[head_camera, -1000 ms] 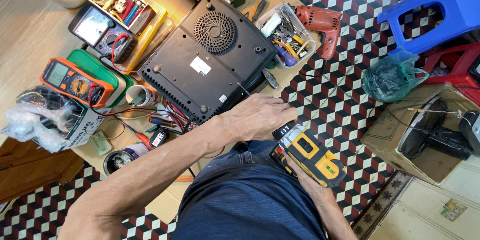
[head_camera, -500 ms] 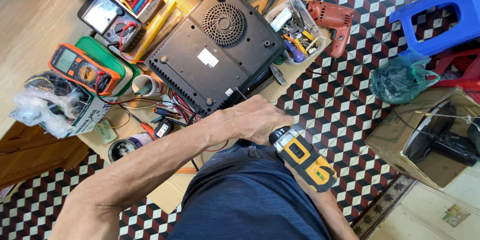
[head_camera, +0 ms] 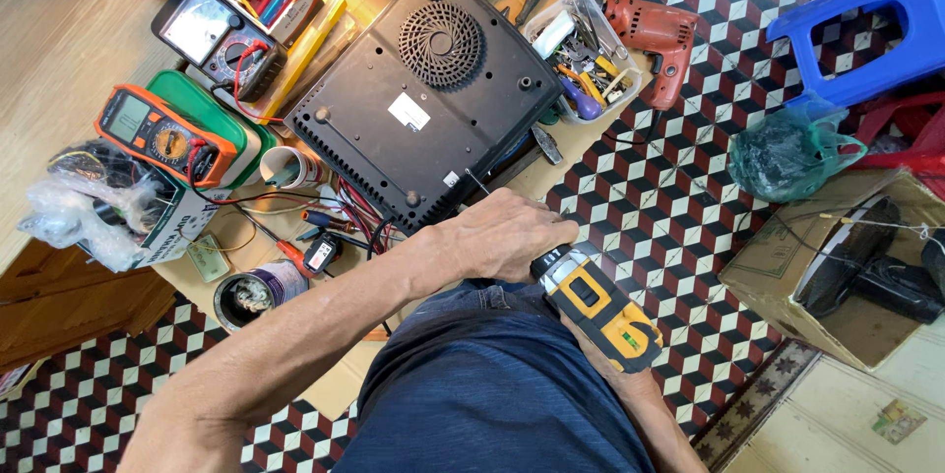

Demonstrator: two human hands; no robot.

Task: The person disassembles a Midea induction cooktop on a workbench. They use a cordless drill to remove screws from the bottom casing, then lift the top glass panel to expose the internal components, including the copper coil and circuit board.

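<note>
A black induction cooker (head_camera: 423, 99) lies bottom-up on a low wooden board, its round fan grille facing me. My left hand (head_camera: 502, 232) wraps over the front end of a yellow and black cordless drill (head_camera: 600, 311). The drill's thin bit (head_camera: 475, 181) points at the cooker's near corner, by a screw hole. My right hand (head_camera: 630, 384) grips the drill's handle from below and is mostly hidden under the tool. Both hands sit just above my lap.
Left of the cooker are an orange multimeter (head_camera: 162, 133), an analogue meter (head_camera: 212, 35), a cup (head_camera: 290, 168) and loose wires. A tray of hand tools (head_camera: 581, 50) and a red corded drill (head_camera: 655, 35) lie beyond. A blue stool (head_camera: 866, 30), green bag (head_camera: 787, 153) and cardboard box (head_camera: 837, 266) stand right.
Both hands have carried the drill up from my lap toward the cooker, and the bit now reaches its near corner. My head view has shifted slightly.
</note>
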